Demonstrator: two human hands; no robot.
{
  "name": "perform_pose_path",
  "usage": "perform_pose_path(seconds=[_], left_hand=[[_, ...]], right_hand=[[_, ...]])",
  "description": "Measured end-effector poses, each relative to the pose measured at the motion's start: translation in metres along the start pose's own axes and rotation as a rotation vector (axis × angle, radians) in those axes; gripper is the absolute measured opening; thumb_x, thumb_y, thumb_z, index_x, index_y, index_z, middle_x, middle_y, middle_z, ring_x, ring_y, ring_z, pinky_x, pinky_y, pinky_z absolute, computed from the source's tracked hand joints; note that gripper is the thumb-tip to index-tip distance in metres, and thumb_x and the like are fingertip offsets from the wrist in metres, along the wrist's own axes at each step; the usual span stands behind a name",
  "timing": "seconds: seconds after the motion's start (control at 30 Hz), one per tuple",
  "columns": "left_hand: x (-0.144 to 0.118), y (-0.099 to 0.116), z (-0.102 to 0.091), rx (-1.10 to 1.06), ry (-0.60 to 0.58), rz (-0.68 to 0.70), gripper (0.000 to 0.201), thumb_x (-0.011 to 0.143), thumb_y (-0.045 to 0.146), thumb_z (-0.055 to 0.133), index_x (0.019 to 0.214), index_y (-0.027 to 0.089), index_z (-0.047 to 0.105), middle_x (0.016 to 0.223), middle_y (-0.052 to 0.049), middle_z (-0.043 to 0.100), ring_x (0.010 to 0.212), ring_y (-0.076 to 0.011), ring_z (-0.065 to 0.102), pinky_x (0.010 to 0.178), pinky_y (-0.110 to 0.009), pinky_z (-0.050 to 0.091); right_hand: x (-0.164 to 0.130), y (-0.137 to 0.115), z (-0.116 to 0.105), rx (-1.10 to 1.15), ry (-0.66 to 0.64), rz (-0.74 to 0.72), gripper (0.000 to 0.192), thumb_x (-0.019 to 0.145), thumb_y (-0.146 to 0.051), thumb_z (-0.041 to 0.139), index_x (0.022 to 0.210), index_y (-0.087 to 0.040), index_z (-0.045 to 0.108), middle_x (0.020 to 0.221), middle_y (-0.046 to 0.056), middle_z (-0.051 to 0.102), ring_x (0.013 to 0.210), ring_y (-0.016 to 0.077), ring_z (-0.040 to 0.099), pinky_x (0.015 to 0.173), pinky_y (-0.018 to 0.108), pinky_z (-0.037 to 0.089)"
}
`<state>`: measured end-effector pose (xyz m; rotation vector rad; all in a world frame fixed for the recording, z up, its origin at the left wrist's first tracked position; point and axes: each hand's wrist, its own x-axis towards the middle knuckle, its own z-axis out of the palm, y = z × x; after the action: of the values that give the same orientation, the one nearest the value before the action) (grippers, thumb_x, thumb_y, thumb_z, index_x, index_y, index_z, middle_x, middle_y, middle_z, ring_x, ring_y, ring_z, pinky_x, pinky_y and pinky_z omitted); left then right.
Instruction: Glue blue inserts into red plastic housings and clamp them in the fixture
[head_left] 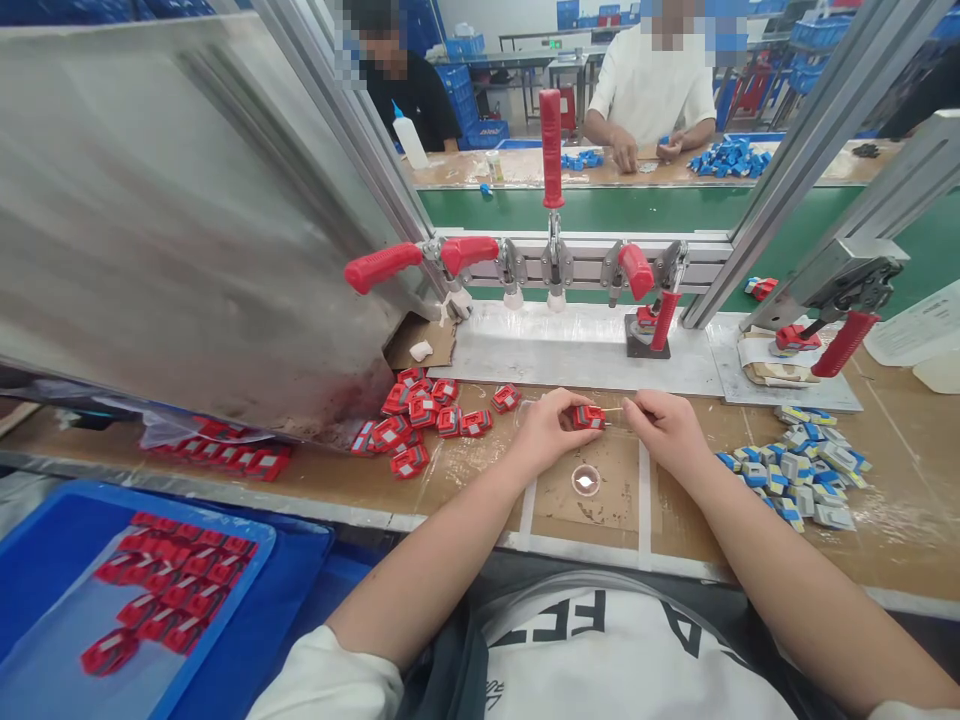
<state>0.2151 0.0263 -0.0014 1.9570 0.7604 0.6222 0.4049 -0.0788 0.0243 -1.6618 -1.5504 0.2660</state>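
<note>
- Plainly, the metal chute point(187, 200) at the far left loomed over the bench point(892, 520); red parts point(420, 415) lay heaped at its mouth, and I judged that a fresh slide of them could have spilled toward the hands and nudged the work.
- The blue tray point(45, 560) at the near left held more red pieces and sat off the bench edge; a careless elbow could have tipped it.
- The pile of blue-grey parts point(799, 475) lay just right of the right forearm, so a wide sweep of that arm could have scattered them.
- The left hand point(544, 430) was clenched on a small red part point(589, 417), held just above the bench in the middle; a loose pinch could have let it twist or drop.
- The right hand point(664, 425) pinched a thin pin point(615, 409) whose tip met the part; being so fine, it could have bent or missed its hole.
- A small clear dish point(586, 480) sat just near of both hands, easy to knock.
</note>
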Motion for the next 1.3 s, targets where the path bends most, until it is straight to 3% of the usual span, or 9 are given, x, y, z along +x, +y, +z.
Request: perform_pose_path(seconds=[0.13,0.33,0.53,0.67,0.87,1.07,1.3], left_hand=[[0.001,0.002,-0.001,0.012,-0.016,0.069,0.030,0.076,0.024,0.084,0.104,0.021,0.073,0.102,-0.004,0.071,0.085,-0.0160,0.065,0.069,-0.026,0.052],[0.001,0.004,-0.001,-0.041,-0.015,0.106,0.029,0.079,0.012,0.077,0.105,0.021,0.072,0.109,-0.004,0.071,0.095,-0.0173,0.067,0.072,-0.025,0.053],[0.000,0.005,-0.002,-0.069,-0.023,0.096,0.030,0.077,0.011,0.078,0.105,0.020,0.072,0.111,-0.005,0.071,0.096,-0.0178,0.067,0.073,-0.025,0.054],[0.000,0.005,-0.002,-0.070,-0.018,0.102,0.029,0.077,0.011,0.078,0.104,0.020,0.072,0.111,-0.005,0.071,0.096,-0.0179,0.067,0.072,-0.025,0.054],[0.001,0.002,0.000,-0.068,-0.021,0.111,0.025,0.079,0.018,0.080,0.103,0.020,0.072,0.106,-0.004,0.071,0.091,-0.0168,0.067,0.071,-0.025,0.054],[0.000,0.002,0.000,-0.070,-0.023,0.102,0.028,0.078,0.016,0.081,0.104,0.020,0.072,0.107,-0.005,0.070,0.092,-0.0169,0.067,0.073,-0.026,0.054],[-0.001,0.004,-0.001,-0.070,-0.025,0.102,0.028,0.078,0.014,0.080,0.104,0.020,0.072,0.106,-0.004,0.069,0.092,-0.0165,0.066,0.074,-0.025,0.053]], right_hand=[[-0.005,-0.007,-0.003,0.089,-0.058,-0.051,0.045,0.097,-0.035,0.047,0.061,-0.023,0.023,0.056,-0.005,0.026,0.053,0.0113,0.027,0.053,0.028,0.022],[-0.013,-0.020,0.000,0.203,-0.435,-0.316,0.043,0.094,-0.026,0.050,0.060,-0.022,0.024,0.055,-0.006,0.029,0.052,0.0099,0.026,0.055,0.027,0.023],[-0.014,-0.023,0.007,0.129,-0.559,-0.305,0.041,0.092,-0.024,0.049,0.060,-0.022,0.025,0.055,-0.005,0.032,0.053,0.0103,0.028,0.056,0.028,0.024],[-0.014,-0.019,0.005,0.213,-0.488,-0.259,0.044,0.095,-0.029,0.049,0.059,-0.022,0.025,0.054,-0.005,0.030,0.052,0.0102,0.027,0.055,0.028,0.024],[-0.006,-0.012,0.001,0.241,-0.030,0.080,0.049,0.098,-0.044,0.050,0.059,-0.022,0.031,0.057,-0.003,0.030,0.054,0.0112,0.030,0.054,0.028,0.025],[0.000,-0.007,0.007,0.226,-0.040,0.136,0.052,0.097,-0.052,0.051,0.059,-0.022,0.033,0.058,-0.003,0.031,0.057,0.0116,0.031,0.055,0.027,0.027],[-0.001,-0.007,0.009,0.214,-0.053,0.113,0.049,0.097,-0.047,0.052,0.059,-0.022,0.032,0.058,-0.004,0.030,0.057,0.0112,0.031,0.055,0.028,0.026]])
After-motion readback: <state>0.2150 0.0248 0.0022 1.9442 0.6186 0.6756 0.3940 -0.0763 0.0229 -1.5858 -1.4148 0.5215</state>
